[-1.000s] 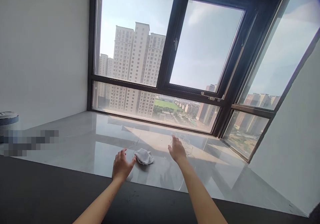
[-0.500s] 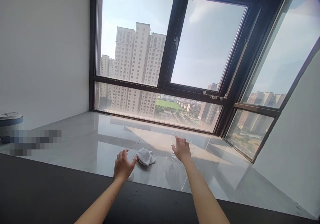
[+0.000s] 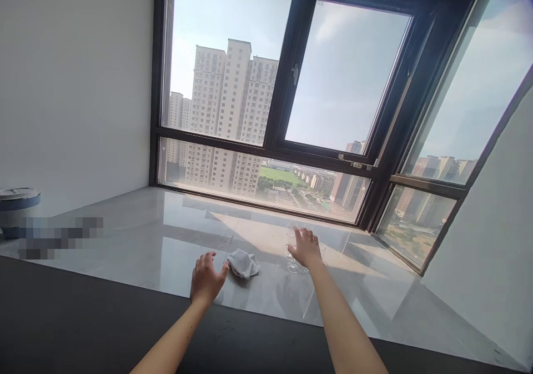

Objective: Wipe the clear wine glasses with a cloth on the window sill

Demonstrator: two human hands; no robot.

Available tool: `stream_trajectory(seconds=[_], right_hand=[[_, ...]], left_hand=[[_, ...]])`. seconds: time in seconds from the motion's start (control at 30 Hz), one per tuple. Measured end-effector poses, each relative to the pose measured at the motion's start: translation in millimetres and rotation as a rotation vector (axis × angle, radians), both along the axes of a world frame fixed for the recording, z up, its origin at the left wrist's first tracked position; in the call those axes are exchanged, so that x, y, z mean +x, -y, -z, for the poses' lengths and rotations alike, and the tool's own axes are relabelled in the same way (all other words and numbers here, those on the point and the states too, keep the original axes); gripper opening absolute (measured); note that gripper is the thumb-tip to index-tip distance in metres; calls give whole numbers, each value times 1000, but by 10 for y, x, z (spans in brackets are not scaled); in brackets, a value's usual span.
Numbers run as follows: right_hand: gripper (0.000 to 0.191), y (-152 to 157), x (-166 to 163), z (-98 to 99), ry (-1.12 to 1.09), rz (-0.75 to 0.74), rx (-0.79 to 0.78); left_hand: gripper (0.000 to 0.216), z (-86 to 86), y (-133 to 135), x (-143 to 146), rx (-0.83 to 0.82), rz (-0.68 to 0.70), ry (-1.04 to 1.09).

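Beside the folded pale grey cloth (image 3: 243, 264), my left hand (image 3: 208, 278) is open with its fingers apart. Its thumb is close to the cloth's left edge; whether they touch, I cannot tell. My right hand (image 3: 307, 247) is also open, fingers spread, over a group of clear stemmed glasses. To the left of that hand shows the foot of one glass (image 3: 292, 267), upright on the sill. The hand hides parts of the glasses, and their clear walls blend into the bright stone. No firm hold on a glass is visible.
The glossy grey stone sill (image 3: 183, 263) ends at a dark front edge towards me. A lidded bucket (image 3: 19, 210) stands at the far left. Dark-framed windows (image 3: 266, 150) rise behind, and white walls (image 3: 75, 85) close both sides.
My right hand has shifted very slightly to the right, and a little more of the glass foot shows beside it. My left hand and the cloth stay nearly the same.
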State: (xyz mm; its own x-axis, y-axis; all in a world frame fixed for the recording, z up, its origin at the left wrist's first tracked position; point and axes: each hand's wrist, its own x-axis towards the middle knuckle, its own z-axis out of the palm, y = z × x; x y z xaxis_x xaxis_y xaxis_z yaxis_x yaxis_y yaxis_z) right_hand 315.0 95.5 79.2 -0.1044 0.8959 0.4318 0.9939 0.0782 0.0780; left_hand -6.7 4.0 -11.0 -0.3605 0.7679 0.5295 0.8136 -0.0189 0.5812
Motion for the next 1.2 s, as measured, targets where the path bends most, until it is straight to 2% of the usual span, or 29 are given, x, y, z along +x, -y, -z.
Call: stream_trajectory(seconds=[0.1, 0.2, 0.27, 0.33, 0.43, 0.53, 0.63, 0.77, 0.9, 0.97, 1.1, 1.2], right_hand=[[63, 142, -175, -45, -30, -85, 142], [55, 351, -535, -10, -111, -291, 213], [53, 482, -844, 108, -209, -421, 146], [60, 576, -1146, 302, -329, -505, 41], [70, 641, -1484, 631, -480, -542, -152], [63, 675, -1606, 859, -534, -511, -185], [67, 776, -1488, 941, -512, -478, -142], [77, 1054, -1001, 921, -445, -412, -131], [67, 1278, -406, 830, -438, -271, -178], [60, 1299, -219, 801, -452, -222, -193], [47, 1211, -168, 846, -488, -75, -129], [42, 1145, -232, 915, -505, -3, -64]], left_hand=[[44, 2, -6, 0, -6, 5, -6], [44, -11, -5, 3, -8, 0, -11], [42, -22, -1, 4, -6, -1, -13], [40, -30, 3, 3, -6, 2, -12], [37, -31, 3, -7, -7, 9, -8], [37, -31, -1, -18, -7, 18, -2], [38, -39, -4, -23, -16, 31, -1], [41, -56, -8, -21, -50, 39, 9], [43, -69, -10, -22, -105, 53, 24], [43, -78, -9, -23, -112, 45, 26], [41, -81, -19, -26, -96, 39, -3], [38, -58, -38, -34, -84, 90, -53]])
